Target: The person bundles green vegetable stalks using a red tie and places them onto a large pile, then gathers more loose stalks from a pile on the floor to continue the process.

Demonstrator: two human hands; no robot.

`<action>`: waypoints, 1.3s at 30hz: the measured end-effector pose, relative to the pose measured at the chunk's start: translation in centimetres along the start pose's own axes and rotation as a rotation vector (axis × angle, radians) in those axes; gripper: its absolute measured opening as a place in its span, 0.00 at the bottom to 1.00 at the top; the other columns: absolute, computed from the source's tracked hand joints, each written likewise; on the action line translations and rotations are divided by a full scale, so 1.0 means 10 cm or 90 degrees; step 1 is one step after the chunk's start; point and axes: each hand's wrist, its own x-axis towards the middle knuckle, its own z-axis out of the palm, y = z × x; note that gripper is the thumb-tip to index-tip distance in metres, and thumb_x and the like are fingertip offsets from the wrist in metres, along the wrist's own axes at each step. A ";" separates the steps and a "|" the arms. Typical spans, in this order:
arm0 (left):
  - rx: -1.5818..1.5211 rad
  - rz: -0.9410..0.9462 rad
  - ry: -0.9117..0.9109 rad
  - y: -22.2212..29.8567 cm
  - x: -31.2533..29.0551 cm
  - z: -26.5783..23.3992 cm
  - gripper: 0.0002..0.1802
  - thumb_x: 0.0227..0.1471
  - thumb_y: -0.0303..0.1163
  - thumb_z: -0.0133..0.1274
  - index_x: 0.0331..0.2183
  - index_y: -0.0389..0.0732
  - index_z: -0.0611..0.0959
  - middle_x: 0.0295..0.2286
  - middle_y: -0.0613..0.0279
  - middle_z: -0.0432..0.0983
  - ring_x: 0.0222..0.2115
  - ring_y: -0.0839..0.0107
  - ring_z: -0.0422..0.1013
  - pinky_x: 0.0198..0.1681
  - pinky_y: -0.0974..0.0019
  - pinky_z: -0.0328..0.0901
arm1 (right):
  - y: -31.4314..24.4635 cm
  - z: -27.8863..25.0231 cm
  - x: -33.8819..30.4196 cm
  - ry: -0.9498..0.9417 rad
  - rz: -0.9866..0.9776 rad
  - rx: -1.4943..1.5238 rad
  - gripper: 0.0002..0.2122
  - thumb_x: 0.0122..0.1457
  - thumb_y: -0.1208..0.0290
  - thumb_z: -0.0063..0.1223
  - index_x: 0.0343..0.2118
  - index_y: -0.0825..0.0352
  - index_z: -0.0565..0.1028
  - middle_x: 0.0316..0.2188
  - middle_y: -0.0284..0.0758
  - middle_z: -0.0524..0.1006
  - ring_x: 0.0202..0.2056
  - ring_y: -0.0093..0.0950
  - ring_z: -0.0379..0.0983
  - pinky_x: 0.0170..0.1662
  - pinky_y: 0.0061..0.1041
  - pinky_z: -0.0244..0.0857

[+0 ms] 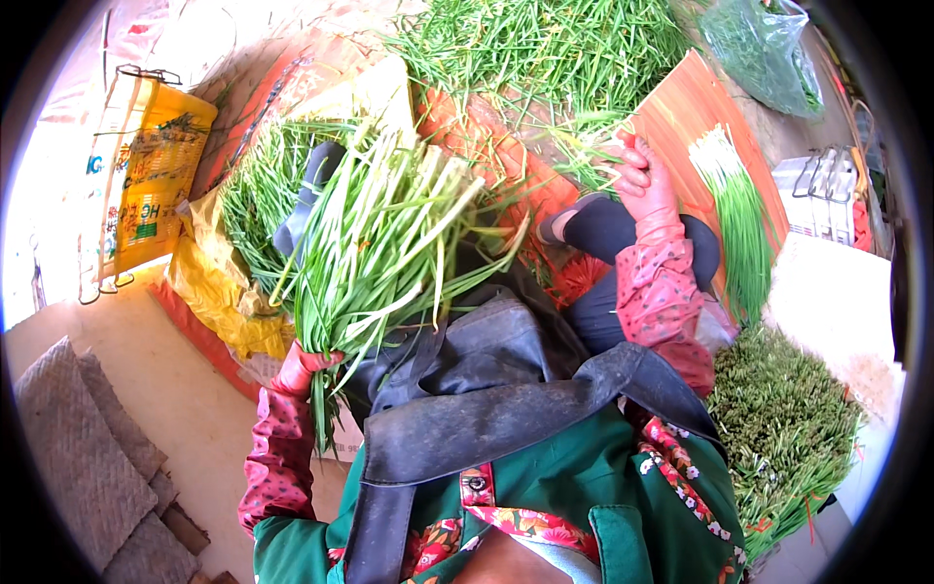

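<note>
My left hand (304, 370), in a reddish glove, is closed around the leafy end of a big loose bunch of garlic chives (375, 248). Its pale stalk ends fan out up and to the right, over my lap. Above my right knee, my right hand (644, 183) is raised with its fingers bent together. Thin green strands show beside those fingertips; whether they are held is unclear. A neat bundle of chives (735, 219), white ends up, lies on an orange-brown board (671, 102) to the right of that hand.
Loose chives (545, 49) are heaped at the far side, with more greens (258, 185) on yellow sacking (219, 282) at left. Stacked tied bundles (783, 419) stand at right. A yellow basket (151, 175), a clear bag of greens (764, 54) and grey mats (83, 453) lie around me.
</note>
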 end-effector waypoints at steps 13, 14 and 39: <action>0.017 0.043 0.079 0.31 -0.29 0.01 0.20 0.34 0.29 0.64 0.35 0.37 0.80 0.27 0.66 0.77 0.26 0.76 0.71 0.31 0.71 0.66 | 1.86 1.44 -0.10 -0.051 0.423 -0.597 0.15 0.52 0.61 0.52 0.30 0.73 0.74 0.19 0.36 0.74 0.14 0.21 0.67 0.15 0.21 0.62; -0.016 -0.003 0.073 0.23 -0.30 -0.07 0.20 0.34 0.29 0.64 0.35 0.37 0.80 0.27 0.67 0.77 0.26 0.76 0.71 0.31 0.71 0.66 | 1.80 1.45 -0.09 -0.089 0.448 -0.623 0.15 0.52 0.62 0.52 0.31 0.73 0.74 0.18 0.36 0.73 0.13 0.21 0.66 0.14 0.21 0.61; 0.122 0.037 0.038 -0.03 -0.08 -0.37 0.23 0.36 0.26 0.62 0.40 0.37 0.79 0.34 0.65 0.76 0.35 0.74 0.71 0.42 0.68 0.65 | 1.56 1.53 0.03 -0.037 0.440 -0.571 0.09 0.52 0.67 0.49 0.27 0.68 0.75 0.11 0.28 0.65 0.08 0.15 0.54 0.10 0.17 0.46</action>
